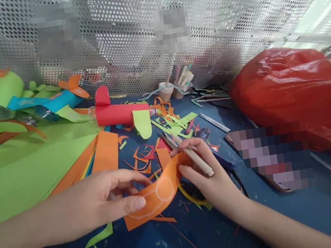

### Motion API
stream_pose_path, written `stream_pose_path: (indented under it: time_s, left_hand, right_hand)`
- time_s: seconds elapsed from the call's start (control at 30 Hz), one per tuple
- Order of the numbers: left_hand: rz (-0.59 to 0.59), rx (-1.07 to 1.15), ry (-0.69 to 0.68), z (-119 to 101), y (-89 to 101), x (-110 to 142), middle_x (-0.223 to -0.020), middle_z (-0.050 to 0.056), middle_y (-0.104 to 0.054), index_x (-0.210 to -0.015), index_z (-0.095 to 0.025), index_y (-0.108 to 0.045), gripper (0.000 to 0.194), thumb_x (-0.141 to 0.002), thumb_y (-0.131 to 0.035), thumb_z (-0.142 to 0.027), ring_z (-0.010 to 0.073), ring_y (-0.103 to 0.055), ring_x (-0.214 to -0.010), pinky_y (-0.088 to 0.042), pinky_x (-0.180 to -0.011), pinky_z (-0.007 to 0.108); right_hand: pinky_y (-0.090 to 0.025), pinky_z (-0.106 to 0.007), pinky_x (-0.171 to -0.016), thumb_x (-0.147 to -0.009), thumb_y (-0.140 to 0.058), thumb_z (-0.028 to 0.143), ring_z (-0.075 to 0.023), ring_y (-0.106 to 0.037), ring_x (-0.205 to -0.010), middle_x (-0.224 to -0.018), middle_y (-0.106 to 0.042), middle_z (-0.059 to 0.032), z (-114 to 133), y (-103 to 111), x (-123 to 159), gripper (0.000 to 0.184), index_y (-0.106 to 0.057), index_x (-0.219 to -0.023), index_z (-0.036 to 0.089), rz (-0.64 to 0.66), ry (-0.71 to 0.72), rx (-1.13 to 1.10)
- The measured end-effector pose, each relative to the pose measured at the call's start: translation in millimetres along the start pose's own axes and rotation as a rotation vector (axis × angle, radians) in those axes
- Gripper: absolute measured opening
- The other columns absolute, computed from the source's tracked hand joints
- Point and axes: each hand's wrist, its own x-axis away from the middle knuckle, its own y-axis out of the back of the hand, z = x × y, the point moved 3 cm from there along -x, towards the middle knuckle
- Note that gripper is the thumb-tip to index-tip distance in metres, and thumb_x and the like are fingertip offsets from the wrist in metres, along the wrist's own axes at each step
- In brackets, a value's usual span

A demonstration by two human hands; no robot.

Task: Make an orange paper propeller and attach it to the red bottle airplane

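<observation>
"What lies on your left?"

"A big green sheet of paper (40, 165) on the blue table (264, 230). Then comes my left hand (108, 202), its thumb over the front of an orange paper strip (165, 190) and its fingers behind, pinching the left end."

"And past that hand?"

"A bottle wrapped in red paper (113, 114) lies farther back. The strip bends upward between my two hands (white lines, one a loop, mark its face), with paper scraps (164, 157) scattered around."

"What about your right hand?"

"My right hand (209, 184) grips the strip's other end, and a white pen (202, 165) sits across it too."

"Farther right?"

"A bulging red plastic bag (293, 99)."
</observation>
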Motion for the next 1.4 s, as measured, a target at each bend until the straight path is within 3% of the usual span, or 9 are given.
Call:
stream_pose_path:
  time_s: [0.17, 0.33, 0.5, 0.73, 0.87, 1.0, 1.17, 1.27, 1.4]
  left_hand:
    - [0.227, 0.161, 0.110, -4.0, -5.9, -2.7, -0.079, 0.000, -0.075, -0.102, -0.024, -0.063, 0.037, -0.092, -0.044, -0.054, 0.0111, -0.051, -0.053, -0.033, -0.046, 0.021]
    - [0.130, 0.117, 0.031, 2.3, -15.2, -6.9, -0.090, -0.001, -0.074, -0.103, -0.027, -0.062, 0.028, -0.090, -0.051, -0.048, 0.0158, -0.063, -0.079, -0.044, -0.065, 0.024]
    - [0.010, -0.011, -0.094, 4.4, -32.3, -6.6, -0.096, -0.002, -0.070, -0.106, -0.028, -0.053, 0.018, -0.088, -0.050, -0.029, 0.0169, -0.065, -0.082, -0.044, -0.070, 0.027]
    - [-0.131, -0.073, -0.058, 2.9, -35.3, -8.3, -0.069, -0.008, -0.066, -0.099, -0.026, -0.042, 0.015, -0.086, -0.047, -0.023, 0.0109, -0.049, -0.045, -0.034, -0.049, 0.024]
    - [-0.169, -0.013, -0.044, 6.0, -35.8, -11.6, -0.073, -0.004, -0.070, -0.095, -0.024, -0.047, 0.008, -0.089, -0.046, -0.028, 0.0150, -0.062, -0.061, -0.044, -0.058, 0.026]
    - [-0.162, 0.002, -0.039, 4.7, -36.6, -11.6, -0.086, -0.002, -0.073, -0.095, -0.023, -0.056, 0.011, -0.090, -0.049, -0.031, 0.0174, -0.069, -0.077, -0.048, -0.063, 0.025]
    - [-0.185, -0.291, -0.279, 2.2, -44.0, -6.4, -0.081, -0.001, -0.069, -0.091, -0.022, -0.065, 0.022, -0.094, -0.043, -0.020, 0.0146, -0.066, -0.072, -0.050, -0.065, 0.024]
    - [-0.205, -0.418, -0.477, 8.4, -54.6, -1.9, -0.089, 0.003, -0.069, -0.099, -0.021, -0.065, 0.035, -0.092, -0.034, -0.008, 0.0148, -0.066, -0.080, -0.052, -0.072, 0.025]
    - [-0.255, -0.569, -0.547, 16.2, -63.5, 3.2, -0.091, 0.005, -0.071, -0.111, -0.022, -0.064, 0.036, -0.092, -0.035, -0.012, 0.0184, -0.067, -0.076, -0.055, -0.070, 0.029]
  right_hand:
    - [-0.045, -0.027, -0.078, -0.070, -0.044, 0.000, -0.0146, -0.056, -0.090, -0.098, -0.056, 0.0004, 2.4, -6.1, 2.9, 0.041, -0.047, -0.102, 0.026, 0.168, 0.109, 0.093]
    - [-0.043, -0.023, -0.056, -0.073, -0.047, -0.001, -0.0110, -0.051, -0.063, -0.096, -0.057, 0.0008, 4.0, -11.0, 7.8, 0.043, -0.046, -0.105, 0.027, 0.305, 0.058, 0.194]
    - [-0.050, -0.029, -0.082, -0.084, -0.047, 0.004, -0.0167, -0.060, -0.098, -0.112, -0.058, -0.0032, 6.2, -16.7, 11.4, 0.038, -0.045, -0.113, 0.028, 0.407, 0.215, 0.262]
    - [-0.047, -0.034, -0.091, -0.092, -0.053, 0.020, -0.0201, -0.058, -0.108, -0.119, -0.056, -0.0059, 7.0, -10.6, 7.3, 0.026, -0.042, -0.113, 0.029, 0.161, 0.154, 0.216]
    - [-0.049, -0.028, -0.069, -0.092, -0.054, 0.032, -0.0160, -0.058, -0.075, -0.086, -0.058, -0.0012, 10.1, -5.0, 4.8, 0.009, -0.050, -0.095, 0.025, 0.077, 0.076, 0.094]
    - [-0.043, -0.026, -0.061, -0.098, -0.038, 0.039, -0.0143, -0.052, -0.064, -0.066, -0.053, 0.0017, 8.6, -9.5, 5.9, 0.025, -0.053, -0.088, 0.022, 0.192, -0.011, -0.002]
    - [-0.028, -0.022, -0.046, -0.090, -0.053, 0.032, -0.0096, -0.036, -0.050, -0.061, -0.043, 0.0079, 2.1, -13.2, 6.8, 0.014, -0.042, -0.087, 0.024, 0.194, -0.112, -0.106]
    - [-0.028, -0.022, -0.045, -0.087, -0.056, 0.031, -0.0084, -0.035, -0.048, -0.061, -0.042, 0.0077, 2.3, -13.5, 6.2, 0.019, -0.042, -0.079, 0.022, 0.204, -0.118, -0.078]
    - [-0.030, -0.021, -0.045, -0.087, -0.056, 0.034, -0.0093, -0.039, -0.047, -0.056, -0.047, 0.0074, 3.5, -13.4, 5.1, 0.021, -0.042, -0.078, 0.023, 0.202, -0.147, -0.079]
